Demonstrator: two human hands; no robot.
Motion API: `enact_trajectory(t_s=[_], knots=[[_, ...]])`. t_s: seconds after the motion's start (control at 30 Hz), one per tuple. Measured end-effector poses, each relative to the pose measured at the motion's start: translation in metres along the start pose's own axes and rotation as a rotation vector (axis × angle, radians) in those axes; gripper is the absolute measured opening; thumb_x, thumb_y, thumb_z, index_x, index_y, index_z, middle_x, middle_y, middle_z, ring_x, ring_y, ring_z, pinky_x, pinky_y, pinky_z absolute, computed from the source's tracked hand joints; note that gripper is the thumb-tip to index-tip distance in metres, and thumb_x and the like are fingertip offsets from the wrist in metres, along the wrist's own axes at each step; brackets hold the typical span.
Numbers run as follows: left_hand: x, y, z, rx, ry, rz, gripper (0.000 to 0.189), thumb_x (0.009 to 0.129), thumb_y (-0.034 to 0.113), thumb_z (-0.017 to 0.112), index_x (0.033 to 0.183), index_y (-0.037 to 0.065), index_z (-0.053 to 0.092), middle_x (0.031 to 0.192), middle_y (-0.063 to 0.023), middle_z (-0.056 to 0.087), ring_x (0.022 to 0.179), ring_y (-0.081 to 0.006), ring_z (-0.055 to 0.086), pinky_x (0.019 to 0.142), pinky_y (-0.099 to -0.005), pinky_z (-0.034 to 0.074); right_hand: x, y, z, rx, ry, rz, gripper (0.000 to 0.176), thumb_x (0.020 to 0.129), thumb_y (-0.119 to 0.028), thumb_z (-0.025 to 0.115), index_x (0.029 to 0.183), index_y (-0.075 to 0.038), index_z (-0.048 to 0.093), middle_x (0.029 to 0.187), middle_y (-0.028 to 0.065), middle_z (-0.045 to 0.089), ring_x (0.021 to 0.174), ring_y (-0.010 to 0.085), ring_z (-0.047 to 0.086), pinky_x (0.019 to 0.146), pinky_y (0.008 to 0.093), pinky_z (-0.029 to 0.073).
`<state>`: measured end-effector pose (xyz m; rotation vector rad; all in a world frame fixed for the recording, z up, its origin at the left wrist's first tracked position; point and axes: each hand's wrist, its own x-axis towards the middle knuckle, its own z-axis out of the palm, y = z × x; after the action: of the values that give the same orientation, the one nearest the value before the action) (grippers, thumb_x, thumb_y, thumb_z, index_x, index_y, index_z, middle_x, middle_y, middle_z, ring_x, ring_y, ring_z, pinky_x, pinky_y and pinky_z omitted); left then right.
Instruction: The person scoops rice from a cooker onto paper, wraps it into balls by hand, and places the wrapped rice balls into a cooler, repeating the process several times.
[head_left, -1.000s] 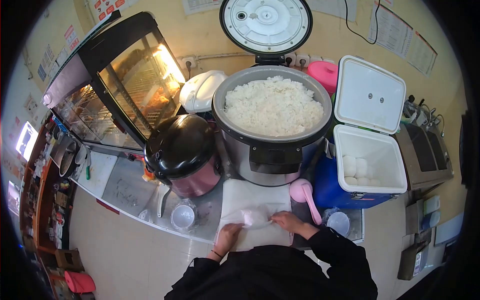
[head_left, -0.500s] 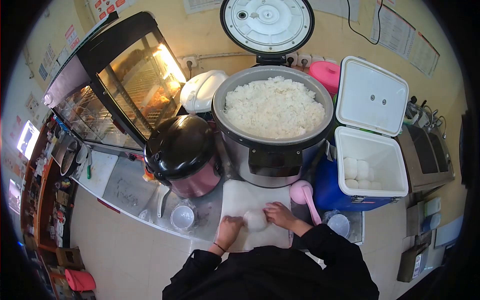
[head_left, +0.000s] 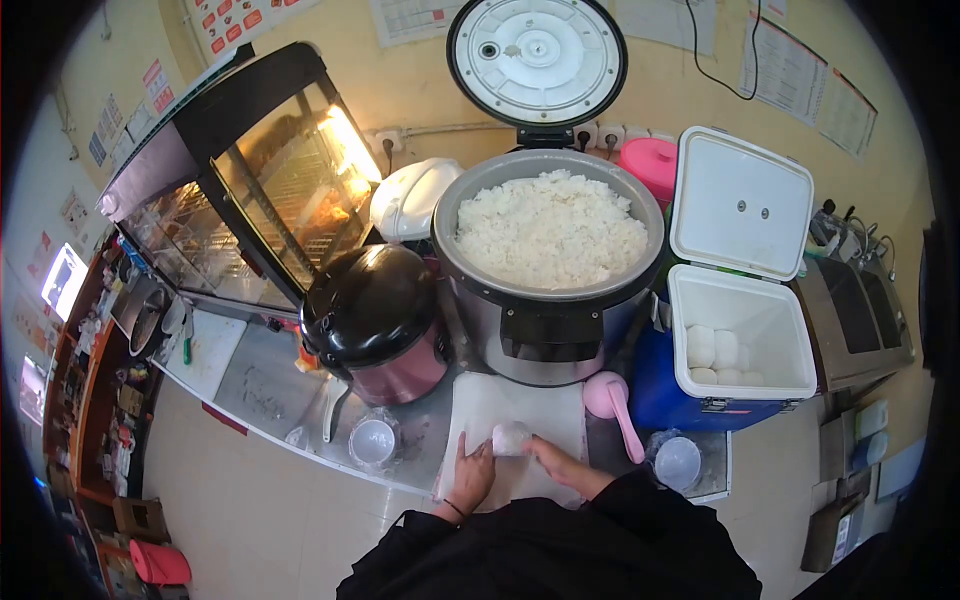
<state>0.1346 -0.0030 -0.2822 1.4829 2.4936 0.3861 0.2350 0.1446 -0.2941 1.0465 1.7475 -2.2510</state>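
A rounded white rice portion, partly covered by a pale wrapper (head_left: 510, 438), lies on a stack of white paper sheets (head_left: 478, 400) in front of the large rice cooker. My left hand (head_left: 471, 476) is at its lower left, index finger stretched forward and thumb side touching the wrapped rice. At the right edge of the same portion, the fingers of my right hand (head_left: 556, 464) are closed on the wrapper. The big cooker (head_left: 552, 325) has its lid up and is heaped with cooked rice (head_left: 550, 230).
To the right, an open blue cooler box (head_left: 655, 375) holds several white wrapped portions (head_left: 712, 350). A pink scoop (head_left: 606, 396) and a plastic-lined bowl (head_left: 678, 463) sit nearby. Leftward are another bowl (head_left: 373, 442), a smaller pink-and-black cooker (head_left: 375, 320) and a lit glass display warmer (head_left: 290, 180).
The wrapper now covers part of the rice, which was fully exposed on top. My left index finger has stretched out, and my right hand has closed in on the portion. The view shifted slightly.
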Motion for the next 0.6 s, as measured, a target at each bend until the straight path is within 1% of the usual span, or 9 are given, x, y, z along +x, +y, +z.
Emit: enact_trajectory(t_s=[0.07,0.2,0.27,0.3,0.4,0.43,0.53,0.57,0.6], knots=[[0.001,0.005,-0.02,-0.003,-0.002,0.018,0.037,0.075,0.006,0.044,0.111,-0.006,0.044,0.107,-0.0161,0.056,0.103,-0.0199,0.054,0.102,-0.0475,0.015,-0.013,-0.048,-0.008,0.772,-0.146,0.379,0.06,0.078,-0.034,0.052,0.118,0.007,0.036,0.11,0.016,0.048,0.101,0.0277,0.049,0.088,0.0384,0.039],[0.004,0.014,-0.058,0.05,0.311,0.262,0.04,0.072,0.001,0.045,0.112,-0.005,0.044,0.11,-0.0165,0.055,0.105,-0.0203,0.053,0.102,-0.0464,0.019,-0.048,-0.099,-0.009,0.69,-0.253,0.443,0.058,0.076,-0.041,0.06,0.119,-0.007,0.04,0.112,0.0118,0.049,0.101,0.0253,0.049,0.085,0.0448,0.04],[0.012,0.028,-0.083,0.052,0.404,0.376,0.043,0.071,-0.001,0.045,0.113,-0.005,0.044,0.111,-0.0164,0.054,0.105,-0.0204,0.052,0.101,-0.0457,0.02,-0.064,-0.117,-0.009,0.568,-0.248,0.398,0.056,0.075,-0.043,0.061,0.119,-0.014,0.041,0.113,0.0082,0.049,0.101,0.0235,0.049,0.085,0.0453,0.039],[0.015,0.036,-0.091,0.011,0.442,0.416,0.049,0.067,-0.006,0.044,0.116,-0.006,0.042,0.112,-0.0192,0.053,0.107,-0.0248,0.051,0.098,-0.0444,0.027,-0.071,-0.122,-0.008,0.504,-0.24,0.373,0.055,0.075,-0.044,0.061,0.119,-0.017,0.042,0.113,0.0064,0.049,0.101,0.0226,0.049,0.085,0.0456,0.039],[0.025,0.066,-0.099,-0.411,0.539,0.403,0.053,0.065,-0.01,0.042,0.117,-0.007,0.041,0.111,-0.0225,0.052,0.107,-0.0326,0.049,0.095,-0.0428,0.033,-0.089,-0.124,-0.005,0.657,-0.203,0.247,0.048,0.076,-0.038,0.062,0.118,-0.023,0.042,0.112,0.0026,0.05,0.101,0.0193,0.049,0.085,0.0431,0.038],[0.025,0.081,-0.101,-0.485,0.572,0.373,0.053,0.065,-0.012,0.04,0.118,-0.009,0.04,0.112,-0.0261,0.05,0.106,-0.0385,0.048,0.091,-0.0395,0.038,-0.099,-0.128,-0.004,0.757,-0.217,0.139,0.047,0.077,-0.032,0.062,0.118,-0.021,0.042,0.11,0.0031,0.051,0.102,0.0178,0.049,0.085,0.0444,0.039],[0.037,0.122,-0.089,-0.964,0.567,0.319,0.044,0.08,-0.004,0.03,0.124,-0.009,0.033,0.114,-0.0265,0.049,0.104,-0.0374,0.051,0.088,-0.0389,0.041,-0.106,-0.121,-0.015,0.767,-0.212,-0.241,0.055,0.073,-0.04,0.064,0.119,-0.02,0.042,0.11,0.0023,0.051,0.104,0.0154,0.048,0.088,0.0451,0.037],[0.04,0.136,-0.093,-1.091,0.508,0.355,0.044,0.086,0.005,0.029,0.128,-0.008,0.026,0.118,-0.0255,0.046,0.106,-0.0377,0.049,0.09,-0.0409,0.038,-0.112,-0.124,-0.029,0.75,-0.185,-0.294,0.055,0.074,-0.039,0.064,0.12,-0.02,0.041,0.11,0.0027,0.051,0.105,0.0155,0.048,0.089,0.0456,0.037],[0.049,0.148,-0.092,-1.077,0.514,0.47,0.045,0.088,0.011,0.03,0.128,-0.008,0.026,0.123,-0.0264,0.04,0.111,-0.0387,0.043,0.096,-0.0412,0.029,-0.12,-0.128,-0.041,0.73,-0.167,-0.341,0.056,0.074,-0.038,0.064,0.121,-0.019,0.041,0.11,0.003,0.051,0.105,0.0155,0.047,0.089,0.0461,0.036]])
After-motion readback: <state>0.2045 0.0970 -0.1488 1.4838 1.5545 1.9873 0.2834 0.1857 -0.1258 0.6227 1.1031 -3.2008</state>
